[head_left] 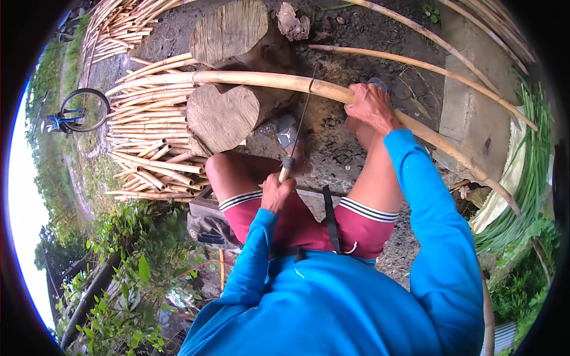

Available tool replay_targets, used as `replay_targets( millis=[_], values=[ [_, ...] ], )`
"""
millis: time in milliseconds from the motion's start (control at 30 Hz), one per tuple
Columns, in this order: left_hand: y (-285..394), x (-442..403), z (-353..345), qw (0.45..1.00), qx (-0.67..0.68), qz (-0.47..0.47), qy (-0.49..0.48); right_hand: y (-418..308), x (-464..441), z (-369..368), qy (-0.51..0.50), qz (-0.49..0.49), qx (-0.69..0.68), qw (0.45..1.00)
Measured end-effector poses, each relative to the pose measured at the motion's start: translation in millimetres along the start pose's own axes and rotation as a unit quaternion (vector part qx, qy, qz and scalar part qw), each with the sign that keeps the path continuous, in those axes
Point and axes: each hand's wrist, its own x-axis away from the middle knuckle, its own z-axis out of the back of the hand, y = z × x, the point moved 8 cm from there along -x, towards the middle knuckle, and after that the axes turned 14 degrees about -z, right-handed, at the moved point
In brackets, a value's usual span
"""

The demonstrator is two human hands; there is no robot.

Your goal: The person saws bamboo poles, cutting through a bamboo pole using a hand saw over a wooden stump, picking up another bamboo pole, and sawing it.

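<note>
My left hand is closed round the wooden handle of what looks like a handsaw. Its thin dark blade points away from me, seen edge-on, and crosses the bamboo pole; its teeth cannot be made out. My right hand wraps round the same pole, to the right of the blade. The pole lies across a cut log and slants down to the right past my right knee. Whether the blade has entered the bamboo, I cannot tell.
Several cut bamboo lengths are stacked left of the logs. A second log stands farther off. More long poles lie at the upper right, near green stalks. Far left is a bicycle; leafy plants grow nearer me.
</note>
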Motion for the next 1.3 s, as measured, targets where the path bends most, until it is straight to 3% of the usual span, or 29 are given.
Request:
replay_targets(
  millis=[33,67,133,167,200,267,300,333,367,400,467,533,567,700,733,800,833,1000,1033,1133,1167,1267,1300],
  values=[
    [4.9,-16.9,-5.2,0.99,-0.072,-0.122,0.003,-0.4,-3.3,2.9,0.013,-0.001,-0.016,1.0],
    [-13.9,-54.9,-19.4,0.992,-0.078,-0.1,0.013,-3.2,-4.2,9.5,0.016,0.007,-0.015,1.0],
    [-19.0,-120.2,-24.1,0.997,0.035,0.058,0.041,-4.2,-2.0,14.6,-0.019,-0.014,-0.027,0.999],
    [-10.4,-125.7,-19.5,0.969,0.153,0.187,0.052,-4.1,0.0,12.8,-0.021,-0.016,-0.028,0.999],
    [-15.4,-114.6,-24.0,0.969,0.156,0.187,0.051,-2.5,-1.0,15.2,-0.007,-0.018,-0.032,0.999],
    [10.8,-78.4,-11.6,0.991,-0.099,-0.088,0.033,-2.9,-4.2,21.0,0.0,-0.021,-0.022,1.0],
    [30.0,-49.2,-5.0,0.938,-0.264,-0.219,0.048,-3.6,-11.8,26.0,0.005,-0.017,-0.023,1.0],
    [14.1,-22.5,5.8,0.986,-0.095,-0.129,0.05,-2.4,-10.7,21.7,-0.025,-0.002,-0.051,0.998],
    [-19.2,5.1,0.9,0.994,0.065,0.091,-0.002,-0.2,-8.1,16.2,-0.053,0.011,-0.077,0.996],
    [-26.1,20.6,1.8,0.988,0.057,0.144,-0.013,-2.1,-8.1,17.0,-0.053,0.024,-0.097,0.994],
    [-20.5,8.6,-0.7,0.989,0.07,0.126,0.022,-3.4,-3.9,16.8,-0.069,0.014,-0.087,0.994],
    [21.0,-28.5,17.7,0.993,0.084,0.049,0.071,-5.3,-1.3,21.8,-0.074,0.014,-0.071,0.995],
    [32.6,-43.3,20.0,0.985,0.132,0.074,0.078,-0.3,-0.3,18.9,-0.055,0.03,-0.084,0.995],
    [42.0,-69.5,14.3,0.989,0.143,0.025,0.033,7.9,13.4,63.0,-0.056,0.045,-0.099,0.992],
    [39.8,-68.1,11.6,0.984,0.171,0.038,0.013,13.8,21.6,80.1,0.0,0.077,-0.109,0.991],
    [33.4,-64.5,13.0,0.983,0.181,0.025,0.02,23.2,38.8,108.2,-0.056,0.022,-0.127,0.99],
    [30.1,-60.5,13.8,0.982,0.187,0.022,0.017,28.7,49.5,124.0,-0.012,0.067,-0.128,0.989],
    [29.2,-33.0,30.3,0.962,0.263,-0.053,0.048,113.7,99.1,140.9,-0.005,-0.047,-0.164,0.985],
    [28.6,-27.6,34.8,0.958,0.273,-0.058,0.061,145.0,114.5,140.3,0.037,-0.109,-0.154,0.981],
    [27.5,-14.6,42.8,0.953,0.285,-0.079,0.063,217.1,150.3,124.6,0.104,-0.063,-0.306,0.944],
    [25.4,-14.5,44.6,0.948,0.296,-0.085,0.076,226.7,155.2,118.0,0.038,-0.038,-0.298,0.953],
    [11.5,-15.0,30.3,0.919,0.39,-0.024,0.061,202.2,171.1,126.8,0.009,-0.072,-0.284,0.956],
    [8.1,-18.4,30.8,0.919,0.385,-0.036,0.08,158.9,175.1,141.0,0.002,-0.083,-0.293,0.952]
  ],
)
